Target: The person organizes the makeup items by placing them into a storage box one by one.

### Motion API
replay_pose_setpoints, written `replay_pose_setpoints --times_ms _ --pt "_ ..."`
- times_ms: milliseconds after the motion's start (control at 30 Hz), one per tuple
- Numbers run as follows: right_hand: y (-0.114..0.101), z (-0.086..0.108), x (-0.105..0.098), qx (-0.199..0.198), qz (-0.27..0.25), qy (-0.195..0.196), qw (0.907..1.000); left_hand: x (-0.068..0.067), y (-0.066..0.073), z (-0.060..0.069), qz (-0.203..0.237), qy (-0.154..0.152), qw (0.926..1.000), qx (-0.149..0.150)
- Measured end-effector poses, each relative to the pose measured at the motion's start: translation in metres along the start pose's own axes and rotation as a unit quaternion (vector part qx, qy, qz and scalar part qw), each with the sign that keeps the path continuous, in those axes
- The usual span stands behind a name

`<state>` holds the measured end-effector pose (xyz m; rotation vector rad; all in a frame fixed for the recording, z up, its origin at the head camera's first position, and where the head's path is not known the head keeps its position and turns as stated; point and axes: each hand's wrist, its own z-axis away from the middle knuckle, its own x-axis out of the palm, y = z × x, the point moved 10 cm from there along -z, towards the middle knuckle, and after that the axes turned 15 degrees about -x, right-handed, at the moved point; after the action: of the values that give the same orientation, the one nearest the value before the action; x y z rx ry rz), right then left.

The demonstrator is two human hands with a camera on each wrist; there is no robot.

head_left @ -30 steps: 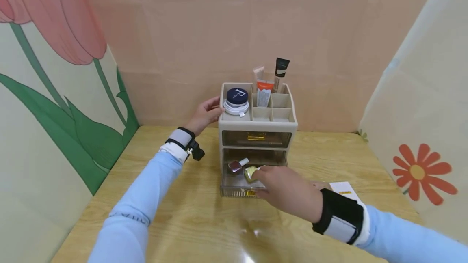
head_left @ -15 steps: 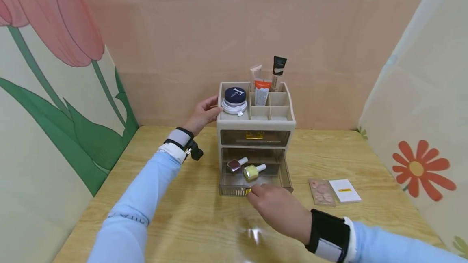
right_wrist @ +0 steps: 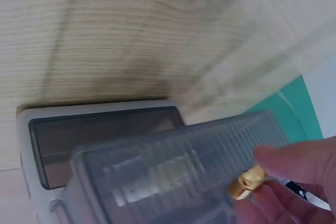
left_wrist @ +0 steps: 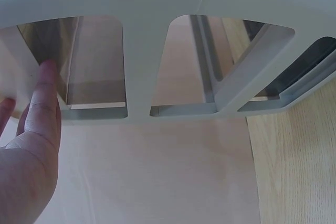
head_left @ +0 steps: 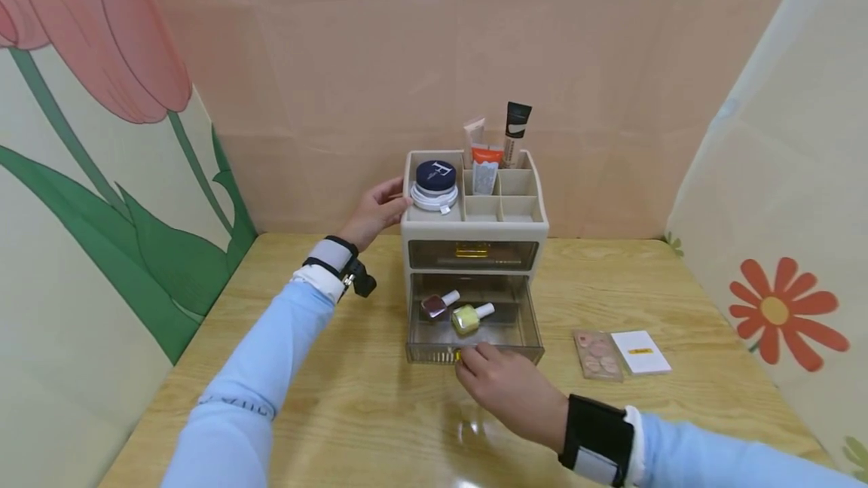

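Note:
A cream cosmetics organizer (head_left: 475, 231) stands on the table, with its middle drawer (head_left: 502, 331) pulled out. In the drawer lie a dark red nail polish bottle (head_left: 435, 306) and a yellow nail polish bottle (head_left: 466, 319), both with white caps. My right hand (head_left: 510, 388) pinches the drawer's gold handle (right_wrist: 247, 182) between thumb and fingers, seen clearly in the right wrist view. My left hand (head_left: 373, 213) rests on the organizer's upper left side. In the left wrist view, a fairly straight finger (left_wrist: 42, 98) lies against the organizer's frame.
On the organizer's top sit a navy-lidded compact (head_left: 436, 176) on a white one, an orange-capped tube (head_left: 485, 169) and a black-capped tube (head_left: 518, 123). An upper drawer (head_left: 472, 254) is closed. An open makeup palette (head_left: 599, 356) with a white lid lies on the table at right.
My right hand has let go of the yellow nail polish bottle in the drawer and moved down to the gold handle, which it now pinches. My left hand stays at the organizer's side.

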<state>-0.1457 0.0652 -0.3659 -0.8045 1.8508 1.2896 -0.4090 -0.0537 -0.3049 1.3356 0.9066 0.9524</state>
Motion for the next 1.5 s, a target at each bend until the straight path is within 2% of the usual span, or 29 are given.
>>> replay_pose_setpoints --times_ms 267,600,833,1033,1333,1500 --pt "-0.004 0.003 0.002 -0.031 0.030 0.022 0.9988 0.000 0.001 0.001 -0.005 -0.001 1.0000 0.000" --pt "-0.003 0.004 0.005 -0.039 0.039 0.027 0.9981 0.000 0.002 0.002 -0.006 0.005 0.9999 -0.007" --pt "0.012 0.004 0.004 -0.023 0.045 0.048 0.9975 -0.001 0.003 0.001 -0.008 0.009 0.9999 -0.006" --pt "0.023 0.005 0.011 -0.025 0.058 0.067 0.9957 -0.001 0.000 0.000 -0.012 0.011 0.9998 -0.009" --pt "0.046 0.004 0.027 -0.013 0.076 0.070 0.9946 0.000 0.000 0.002 -0.009 0.012 0.9999 -0.007" --pt "0.061 -0.001 0.036 -0.002 0.069 0.060 0.9958 0.000 0.001 0.002 -0.005 0.011 0.9999 -0.003"
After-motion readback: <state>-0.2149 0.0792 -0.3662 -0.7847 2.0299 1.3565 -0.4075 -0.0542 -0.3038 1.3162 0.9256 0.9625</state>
